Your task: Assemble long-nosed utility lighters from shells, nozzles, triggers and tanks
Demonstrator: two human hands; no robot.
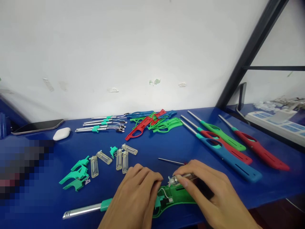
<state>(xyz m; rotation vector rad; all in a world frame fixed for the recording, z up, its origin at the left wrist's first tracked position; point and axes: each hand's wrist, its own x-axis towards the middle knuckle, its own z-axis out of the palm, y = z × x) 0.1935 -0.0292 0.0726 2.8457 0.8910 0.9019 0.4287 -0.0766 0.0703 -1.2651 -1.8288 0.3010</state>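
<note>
A green lighter housing half (179,194) lies open side up at the table's front, with a white wire inside and a metal barrel (82,211) reaching left. Across its left part, my left hand (135,197) is closed, its curled fingers gripping the housing near the teal collar (106,204). Between thumb and fingers, my right hand (212,187) pinches a clear fuel tank (175,180) just above the housing; most of the tank is hidden. A thin screwdriver (170,161) lies behind my right hand, its handle mostly covered.
Loose fuel tanks (94,167) and teal triggers (77,174) lie at left. Barrel assemblies (91,129) and coloured housing halves (140,127) are farther back. Several assembled lighters (228,152) rest at right, near a power strip (278,122). A phone (39,125) and white case (62,134) sit back left.
</note>
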